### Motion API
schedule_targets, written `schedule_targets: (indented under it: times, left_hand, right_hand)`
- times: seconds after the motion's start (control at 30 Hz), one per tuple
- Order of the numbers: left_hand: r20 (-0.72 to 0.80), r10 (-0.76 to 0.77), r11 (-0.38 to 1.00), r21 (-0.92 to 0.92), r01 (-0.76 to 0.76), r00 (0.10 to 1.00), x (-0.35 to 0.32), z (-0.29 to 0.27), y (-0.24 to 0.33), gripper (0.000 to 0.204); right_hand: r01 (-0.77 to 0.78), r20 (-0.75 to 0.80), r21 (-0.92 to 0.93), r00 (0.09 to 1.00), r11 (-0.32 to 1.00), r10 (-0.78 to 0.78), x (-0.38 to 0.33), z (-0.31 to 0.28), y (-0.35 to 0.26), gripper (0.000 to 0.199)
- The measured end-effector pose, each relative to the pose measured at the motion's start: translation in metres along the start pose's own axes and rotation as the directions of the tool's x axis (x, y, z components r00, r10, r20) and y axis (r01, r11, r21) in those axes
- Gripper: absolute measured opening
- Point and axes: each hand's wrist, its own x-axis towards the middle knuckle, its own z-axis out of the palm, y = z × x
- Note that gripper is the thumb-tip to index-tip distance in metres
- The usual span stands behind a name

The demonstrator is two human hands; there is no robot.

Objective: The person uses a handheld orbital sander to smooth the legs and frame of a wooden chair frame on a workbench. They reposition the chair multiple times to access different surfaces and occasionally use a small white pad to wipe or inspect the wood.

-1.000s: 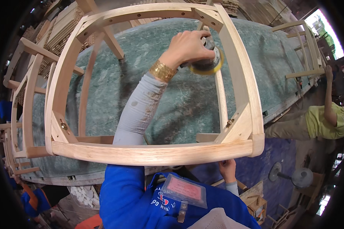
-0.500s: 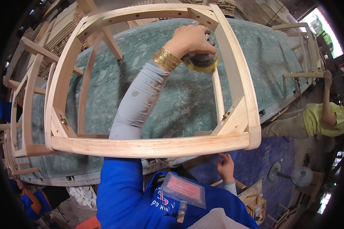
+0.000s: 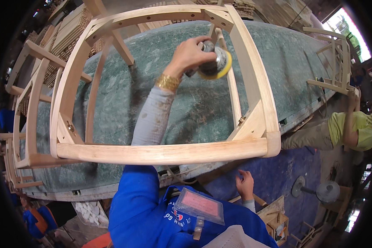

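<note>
Left hand [image 3: 190, 53] reaches up through a pale wooden chair frame [image 3: 161, 152] and wraps tightly around a small round sander [image 3: 214, 64] with a yellow pad; a gold bracelet sits at the wrist. The sander is inside the frame's far right corner, its pad touching or just beside a thin inner slat [image 3: 233, 97]. The frame stands on a green table [image 3: 173, 111]. Right hand [image 3: 246, 186] hangs low, below the table's near edge, and looks loosely open and empty, though it is small and partly hidden. With only one hand on the work and nothing bracing the frame, the sander's push could probably make the frame slide or rock on the smooth top. A tilted pad could also gouge the thin slat or catch the corner block beside it. The forearm passes between the near rail and the slat, so sideways room is tight on the right and wider to the left. More frames [image 3: 29, 95] crowd the table's left edge, and another frame [image 3: 332, 58] stands at the far right, where a person in a yellow shirt [image 3: 353, 128] works beside the table.
</note>
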Motion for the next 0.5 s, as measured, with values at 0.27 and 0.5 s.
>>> schedule_targets:
  times: [0.27, 0.5]
  left_hand:
    - [-0.171, 0.020, 0.996, -0.080, -0.034, 0.985, 0.007, 0.009, -0.007, 0.067]
    - [-0.098, -0.007, 1.000, 0.012, 0.009, 0.995, 0.013, 0.005, -0.004, 0.064]
  right_hand:
    - [-0.016, -0.007, -0.008, 1.000, 1.000, 0.016, 0.012, -0.008, -0.005, 0.025]
    - [-0.003, 0.001, -0.003, 1.000, 1.000, 0.003, 0.022, -0.004, -0.012, 0.025]
